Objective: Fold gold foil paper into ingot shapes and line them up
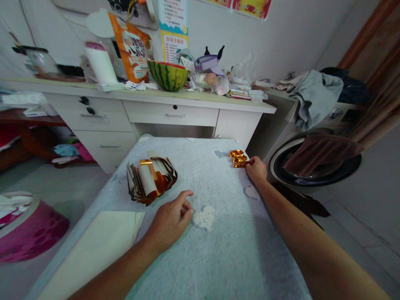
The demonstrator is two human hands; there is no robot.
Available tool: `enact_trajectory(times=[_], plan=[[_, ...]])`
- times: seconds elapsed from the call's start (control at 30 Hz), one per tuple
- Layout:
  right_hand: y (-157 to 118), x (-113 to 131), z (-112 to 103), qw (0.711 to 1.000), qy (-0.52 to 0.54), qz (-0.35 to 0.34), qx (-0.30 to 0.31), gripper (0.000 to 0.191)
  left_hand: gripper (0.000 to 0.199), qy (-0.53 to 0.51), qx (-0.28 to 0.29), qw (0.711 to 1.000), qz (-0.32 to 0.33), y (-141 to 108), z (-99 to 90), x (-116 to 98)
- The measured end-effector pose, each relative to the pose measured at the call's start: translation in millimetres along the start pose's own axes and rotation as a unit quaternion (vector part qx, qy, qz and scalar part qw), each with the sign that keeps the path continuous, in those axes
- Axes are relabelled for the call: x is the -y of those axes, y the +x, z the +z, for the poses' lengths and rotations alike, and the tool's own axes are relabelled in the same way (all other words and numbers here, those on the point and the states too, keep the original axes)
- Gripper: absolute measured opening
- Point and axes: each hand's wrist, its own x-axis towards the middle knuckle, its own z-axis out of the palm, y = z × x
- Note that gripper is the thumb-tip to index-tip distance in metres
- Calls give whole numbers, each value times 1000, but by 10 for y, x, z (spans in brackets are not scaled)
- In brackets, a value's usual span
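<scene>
Blue table (228, 254) beside bin (46, 231) with white contents (14, 204), right grip (257, 170) tight on gold foil (238, 159), left grip (171, 218) apart

Over the worktop (225, 258) are 1 left hand (173, 220) and 1 right hand (257, 171). It carries 3 gold pieces (236, 153) by its right edge, 1 paper bundle (147, 180) and 1 pale stack (96, 246) by its left; beyond its far edge, 1 cut watermelon (168, 77).

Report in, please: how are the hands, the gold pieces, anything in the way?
Right hand touching gold pieces near the table's far right. Left hand half-curled, nothing visible in it. Foil stack at left, apart from both hands.
</scene>
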Motion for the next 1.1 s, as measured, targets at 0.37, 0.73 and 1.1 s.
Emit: enact_trajectory(times=[0.37, 0.73, 1.1], plan=[[-297, 23, -279, 983, 173, 25, -61, 50, 36, 14, -7, 1000, 4, -13, -7, 4], [-1415, 1197, -557, 863, 187, -264, 388, 10, 14, 107, -29, 994, -14, 15, -33, -40], [-1742, 1244, 229, 915, 194, -282, 214, 15, 15, 243, -26, 969, -36, -41, -52, 5]])
